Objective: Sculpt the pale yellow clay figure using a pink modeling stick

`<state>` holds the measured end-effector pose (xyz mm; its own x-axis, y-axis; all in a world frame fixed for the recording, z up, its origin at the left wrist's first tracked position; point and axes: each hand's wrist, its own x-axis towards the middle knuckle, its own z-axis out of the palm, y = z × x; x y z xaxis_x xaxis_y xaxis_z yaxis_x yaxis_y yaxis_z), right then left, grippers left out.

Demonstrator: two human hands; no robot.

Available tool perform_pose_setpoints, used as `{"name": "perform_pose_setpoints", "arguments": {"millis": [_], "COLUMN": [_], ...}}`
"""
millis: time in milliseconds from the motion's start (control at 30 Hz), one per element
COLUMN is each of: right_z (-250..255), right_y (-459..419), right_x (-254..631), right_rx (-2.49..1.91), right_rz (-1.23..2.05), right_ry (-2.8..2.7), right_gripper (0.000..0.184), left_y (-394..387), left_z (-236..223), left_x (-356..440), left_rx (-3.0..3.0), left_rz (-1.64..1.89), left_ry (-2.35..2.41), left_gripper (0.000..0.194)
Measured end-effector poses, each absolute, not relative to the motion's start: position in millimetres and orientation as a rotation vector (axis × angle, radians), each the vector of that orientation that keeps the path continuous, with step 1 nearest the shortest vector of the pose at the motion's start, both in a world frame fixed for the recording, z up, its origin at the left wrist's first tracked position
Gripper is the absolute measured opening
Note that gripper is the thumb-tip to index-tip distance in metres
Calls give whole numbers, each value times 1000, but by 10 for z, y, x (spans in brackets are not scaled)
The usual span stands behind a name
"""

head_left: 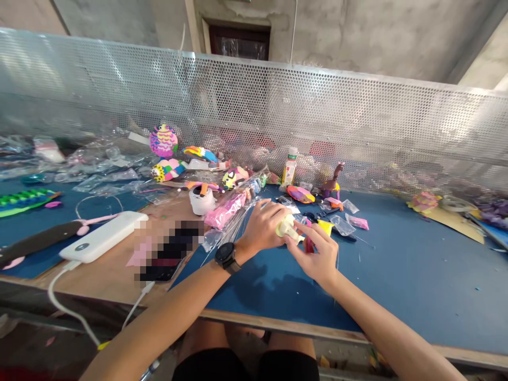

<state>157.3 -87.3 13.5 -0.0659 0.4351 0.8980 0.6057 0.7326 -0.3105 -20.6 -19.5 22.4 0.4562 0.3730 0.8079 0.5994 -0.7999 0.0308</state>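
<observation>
Above the blue table mat, my left hand (265, 225) wraps its fingers round a pale yellow piece (284, 226) that looks like soft modelling clay. My right hand (319, 253) pinches the near right side of the same piece between thumb and fingers. Its exact shape is partly hidden by my fingers. Just behind my right hand lies a bright yellow packet (325, 227). A pink bit (308, 244) shows under the right fingers; whether it is held or lying on the mat I cannot tell.
Left of my hands are a phone (170, 256), a white power bank (105, 238) with cables, and thin wires (230, 230). Several colourful clay figures (163, 141), a white tape roll (201, 201) and a glue bottle (290, 167) stand before a perforated metal screen (357, 116).
</observation>
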Motion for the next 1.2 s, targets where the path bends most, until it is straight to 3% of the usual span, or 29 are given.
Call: {"name": "perform_pose_setpoints", "arguments": {"millis": [133,400,633,867,1067,1200], "right_z": [117,266,220,174,142,179], "right_y": [-866,-743,-670,-601,-580,-612], "right_x": [1613,1817,1853,1898,1885,1866], "right_rx": [-799,-655,-643,-652,-675,-700], "right_rz": [-140,66,262,354,348,337], "right_ry": [-1761,-1930,-2032,-2040,-2002,-1984], "right_gripper": [16,33,21,26,25,25], "left_y": [-157,-85,-93,-113,-80,-69], "left_z": [245,269,264,319,269,236], "left_x": [-235,-252,-257,-286,-325,-314], "left_rx": [-2565,-3008,-3400,-3568,-3571,-3608], "left_rz": [-1312,-1314,-1255,-1220,-1253,-1345], "left_ry": [-732,-524,-293,-427,-761,-767], "left_gripper": [39,31,20,20,38,38]}}
